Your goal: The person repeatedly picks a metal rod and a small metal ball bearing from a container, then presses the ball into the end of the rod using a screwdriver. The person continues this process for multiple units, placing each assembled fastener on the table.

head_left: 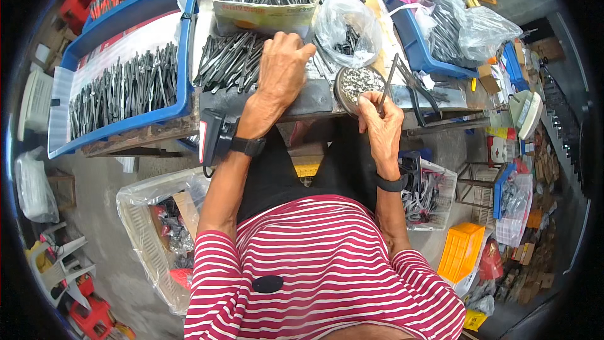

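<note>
My left hand (281,70) reaches over a pile of slim dark metal pieces (229,60) on the bench, its fingers curled in. Whatever those fingers grip is hidden beneath them. Between the thumb and fingers of my right hand (382,123) is a slim dark metal strip (391,77), which points up and away from me. Close beside that hand stands a round tin (340,96) of small silvery bits. Pliers with dark handles (420,96) lie just right of it.
A carton (264,15) and a clear plastic bag (377,31) of dark parts stand behind my hands. Blue trays (182,75) of metal pieces flank them at left, another blue tray (418,50) at right. Below the bench sit a lined crate (139,226) and an orange bin (462,252).
</note>
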`<state>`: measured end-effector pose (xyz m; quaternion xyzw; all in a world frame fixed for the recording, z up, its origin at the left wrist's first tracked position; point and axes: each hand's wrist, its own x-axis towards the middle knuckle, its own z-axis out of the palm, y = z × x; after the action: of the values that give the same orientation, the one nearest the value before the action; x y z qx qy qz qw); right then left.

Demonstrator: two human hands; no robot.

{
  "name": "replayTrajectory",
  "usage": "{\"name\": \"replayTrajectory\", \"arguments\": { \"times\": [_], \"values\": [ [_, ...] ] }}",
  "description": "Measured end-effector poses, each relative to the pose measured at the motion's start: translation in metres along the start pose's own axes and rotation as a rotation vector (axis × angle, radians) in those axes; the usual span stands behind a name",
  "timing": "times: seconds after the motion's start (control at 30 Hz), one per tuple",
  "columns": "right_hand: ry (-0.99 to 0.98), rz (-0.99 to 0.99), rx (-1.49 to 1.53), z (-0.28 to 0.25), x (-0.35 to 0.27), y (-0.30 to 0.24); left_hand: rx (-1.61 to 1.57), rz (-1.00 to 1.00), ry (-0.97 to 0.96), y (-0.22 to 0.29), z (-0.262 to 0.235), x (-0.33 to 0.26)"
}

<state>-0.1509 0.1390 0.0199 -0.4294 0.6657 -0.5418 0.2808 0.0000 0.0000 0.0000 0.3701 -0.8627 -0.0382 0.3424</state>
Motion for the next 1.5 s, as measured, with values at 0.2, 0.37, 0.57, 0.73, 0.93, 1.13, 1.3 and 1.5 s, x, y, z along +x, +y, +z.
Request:
{"name": "replayTrajectory", "arguments": {
  "times": [0.2,0.37,0.57,0.73,0.93,1.13,1.3,1.5],
  "values": [
    [-0.014,0.011,-0.006,-0.006,0.003,-0.002,-0.059,0.152,-0.077,0.002,0.017,0.007],
    [0.007,0.002,-0.064,-0.010,0.010,0.005,-0.035,0.185,-0.099,0.000,0.024,0.003],
    [0.007,-0.125,-0.202,-0.021,0.014,0.015,0.003,0.208,-0.111,-0.002,0.025,0.001],
    [-0.082,-0.263,-0.469,-0.031,0.008,0.014,0.006,0.217,-0.117,-0.003,0.023,-0.001],
    [-0.094,-0.430,-0.619,-0.026,0.003,0.012,0.049,0.215,-0.124,-0.002,0.021,-0.002],
    [-0.128,-0.498,-0.755,-0.027,-0.001,0.012,0.042,0.210,-0.126,-0.002,0.021,-0.003],
    [-0.143,-0.456,-0.705,-0.029,-0.005,0.016,0.033,0.187,-0.145,-0.003,0.023,-0.005],
    [-0.134,-0.451,-0.606,-0.034,-0.005,0.023,0.028,0.198,-0.113,-0.003,0.025,-0.006]
  ]
}}
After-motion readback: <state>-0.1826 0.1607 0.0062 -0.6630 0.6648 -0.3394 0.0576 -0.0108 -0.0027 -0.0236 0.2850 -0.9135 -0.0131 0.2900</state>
